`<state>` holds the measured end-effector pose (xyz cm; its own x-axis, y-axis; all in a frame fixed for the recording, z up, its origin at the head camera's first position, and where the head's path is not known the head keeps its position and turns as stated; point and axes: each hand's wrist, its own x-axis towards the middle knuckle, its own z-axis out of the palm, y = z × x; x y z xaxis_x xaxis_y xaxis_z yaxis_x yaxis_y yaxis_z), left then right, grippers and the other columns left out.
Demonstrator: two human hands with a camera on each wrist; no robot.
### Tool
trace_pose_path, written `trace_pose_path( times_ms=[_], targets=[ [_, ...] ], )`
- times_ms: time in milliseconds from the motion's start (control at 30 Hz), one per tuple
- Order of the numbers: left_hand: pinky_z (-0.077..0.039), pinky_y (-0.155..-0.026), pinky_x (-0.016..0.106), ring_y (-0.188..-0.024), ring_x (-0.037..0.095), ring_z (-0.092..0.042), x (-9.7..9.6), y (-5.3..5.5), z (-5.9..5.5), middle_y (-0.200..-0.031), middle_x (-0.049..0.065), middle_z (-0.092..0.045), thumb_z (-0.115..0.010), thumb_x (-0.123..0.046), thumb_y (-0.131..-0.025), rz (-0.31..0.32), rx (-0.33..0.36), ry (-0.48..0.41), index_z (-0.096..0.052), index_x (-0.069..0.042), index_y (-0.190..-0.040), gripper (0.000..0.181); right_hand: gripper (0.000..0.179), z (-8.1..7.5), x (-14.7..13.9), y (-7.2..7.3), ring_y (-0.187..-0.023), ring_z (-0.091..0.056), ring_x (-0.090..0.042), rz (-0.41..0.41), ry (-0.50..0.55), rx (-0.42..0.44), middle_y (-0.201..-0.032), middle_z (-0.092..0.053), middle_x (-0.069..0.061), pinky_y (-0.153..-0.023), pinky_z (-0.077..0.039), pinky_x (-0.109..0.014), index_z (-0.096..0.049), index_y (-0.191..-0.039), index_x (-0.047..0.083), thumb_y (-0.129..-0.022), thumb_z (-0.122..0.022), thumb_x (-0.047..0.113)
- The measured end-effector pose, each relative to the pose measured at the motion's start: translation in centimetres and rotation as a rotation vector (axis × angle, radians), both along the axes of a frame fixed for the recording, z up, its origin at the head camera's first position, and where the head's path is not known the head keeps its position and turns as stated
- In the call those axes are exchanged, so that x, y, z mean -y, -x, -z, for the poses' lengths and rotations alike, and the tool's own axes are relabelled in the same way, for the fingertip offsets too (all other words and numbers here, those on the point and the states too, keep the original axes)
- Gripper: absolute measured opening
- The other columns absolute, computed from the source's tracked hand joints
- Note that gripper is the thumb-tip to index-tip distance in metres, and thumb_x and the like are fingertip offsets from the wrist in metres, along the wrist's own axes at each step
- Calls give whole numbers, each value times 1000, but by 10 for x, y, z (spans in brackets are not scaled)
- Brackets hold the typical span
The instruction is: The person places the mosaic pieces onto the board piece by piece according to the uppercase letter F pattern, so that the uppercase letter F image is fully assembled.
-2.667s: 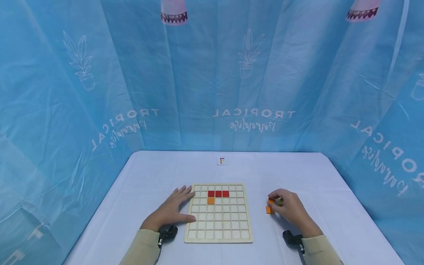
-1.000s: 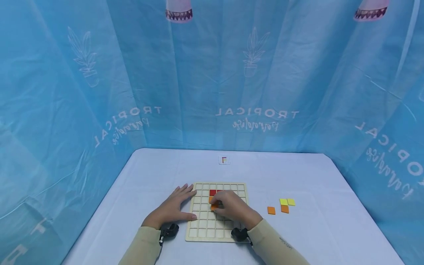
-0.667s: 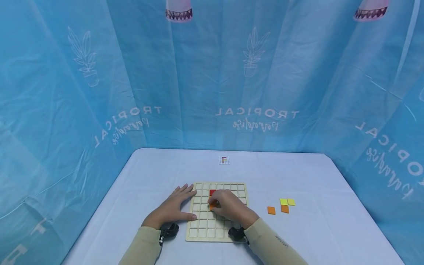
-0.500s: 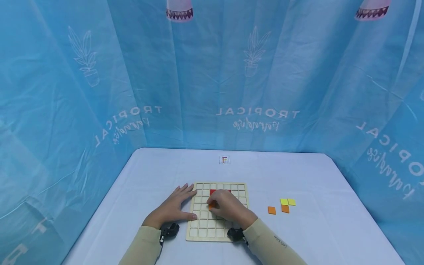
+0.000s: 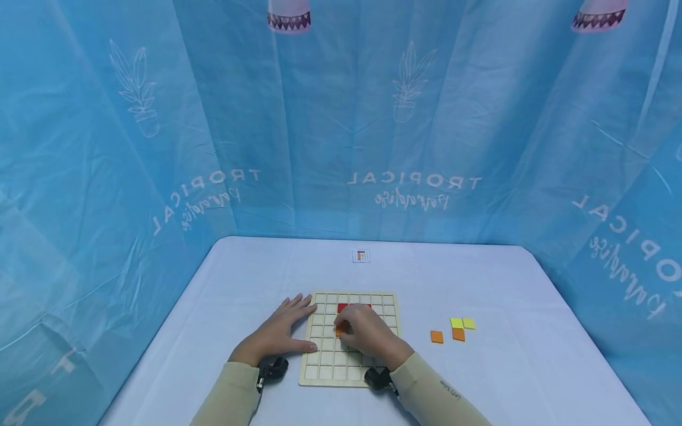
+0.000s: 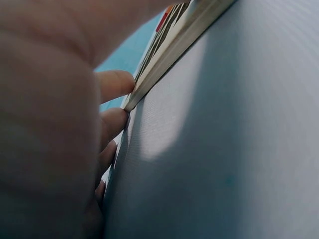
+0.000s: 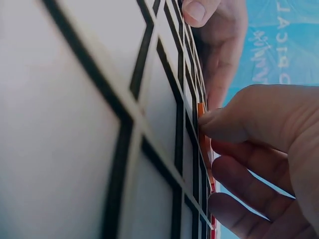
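Observation:
A pale wooden grid board [image 5: 326, 371] lies on the white table. My left hand [image 5: 274, 334] rests flat with its fingers spread, thumb and fingertips on the board's left edge. Over the board's upper middle, my right hand [image 5: 370, 334] pinches a small orange square tile [image 5: 339, 331] at a cell there. The right wrist view has the thumb against the orange tile's [image 7: 201, 110] edge, low at the grid. Red tiles [image 5: 342, 307] sit in the row above, partly behind the fingers. What else lies beneath the right hand is hidden.
Right of the board lie two loose orange tiles [image 5: 437, 336] and two yellow tiles [image 5: 456, 323]. A small card [image 5: 361, 255] with a coloured grid pattern lies near the table's far edge. Blue printed cloth [image 5: 319, 148] surrounds the table at the back and sides.
My right hand has moved left from the loose tiles to the board with an orange tile, then shifted slightly left and settled. The left hand has stayed on the board's edge.

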<state>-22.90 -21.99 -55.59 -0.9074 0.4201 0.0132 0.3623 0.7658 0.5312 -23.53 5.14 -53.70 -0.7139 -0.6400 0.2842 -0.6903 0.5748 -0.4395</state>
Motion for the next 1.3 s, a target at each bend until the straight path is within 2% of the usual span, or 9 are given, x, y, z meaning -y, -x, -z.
trace_pose_path(
  times_ms=[133, 300, 500, 600, 733, 867, 1067, 1300],
  targets=[
    [-13, -125, 59, -159, 29, -12, 0, 0, 0, -171, -2, -28, -79, -80, -73, -4, 3, 5, -49, -23, -160, 109, 17, 0, -2, 0, -85, -60, -6, 23, 26, 31, -94, -70, 10, -82, -56, -25, -81, -102, 12, -87, -84, 6],
    [-13, -125, 59, -159, 29, -12, -1, 1, 0, -171, -2, -28, -79, -80, -73, -8, 6, 5, -48, -22, -161, 109, 17, -1, -17, -3, -91, -66, -8, 82, 95, 113, -99, -72, 8, -85, -59, -28, -81, -106, 11, -89, -83, 7],
    [-14, -125, 58, -159, 30, -14, -2, 1, 0, -171, 1, -30, -81, -77, -73, -14, -5, 0, -49, -20, -160, 109, 21, -5, -52, -6, -96, -68, -21, 138, 207, 171, -108, -73, -1, -84, -61, -37, -78, -111, 6, -91, -84, 8],
    [-14, -125, 58, -159, 30, -14, -3, 1, -1, -171, 0, -30, -81, -77, -72, -14, -3, -1, -49, -20, -160, 109, 22, -5, -74, -8, -96, -68, -21, 198, 231, 161, -108, -73, 2, -85, -60, -40, -78, -111, 7, -90, -85, 7],
    [-13, -126, 56, -159, 29, -14, -3, 2, 0, -171, 0, -30, -81, -78, -72, -9, -3, 6, -49, -20, -160, 110, 24, -4, -104, -11, -97, -68, -18, 316, 233, 149, -107, -72, 9, -86, -60, -42, -79, -109, 10, -87, -87, 5],
    [-11, -126, 54, -159, 29, -13, -2, 2, 0, -171, 1, -29, -81, -78, -73, -8, 1, 7, -49, -20, -160, 110, 24, -4, -134, -17, -97, -68, -17, 401, 231, 149, -105, -73, 9, -87, -60, -44, -79, -107, 11, -86, -88, 5],
    [-10, -126, 56, -159, 31, -14, -1, 0, 0, -170, 3, -30, -82, -76, -74, 1, -4, 0, -49, -17, -160, 109, 27, -1, -168, -24, -100, -70, -21, 451, 225, 172, -107, -74, 4, -89, -60, -48, -78, -110, 9, -85, -88, 4],
    [-13, -125, 59, -159, 31, -14, -3, 1, 1, -171, 3, -30, -81, -77, -73, -2, -4, -4, -49, -18, -160, 110, 31, 4, -184, -23, -104, -70, -21, 501, 184, 249, -109, -73, 4, -93, -59, -47, -78, -110, 12, -83, -91, 6]
  ],
)
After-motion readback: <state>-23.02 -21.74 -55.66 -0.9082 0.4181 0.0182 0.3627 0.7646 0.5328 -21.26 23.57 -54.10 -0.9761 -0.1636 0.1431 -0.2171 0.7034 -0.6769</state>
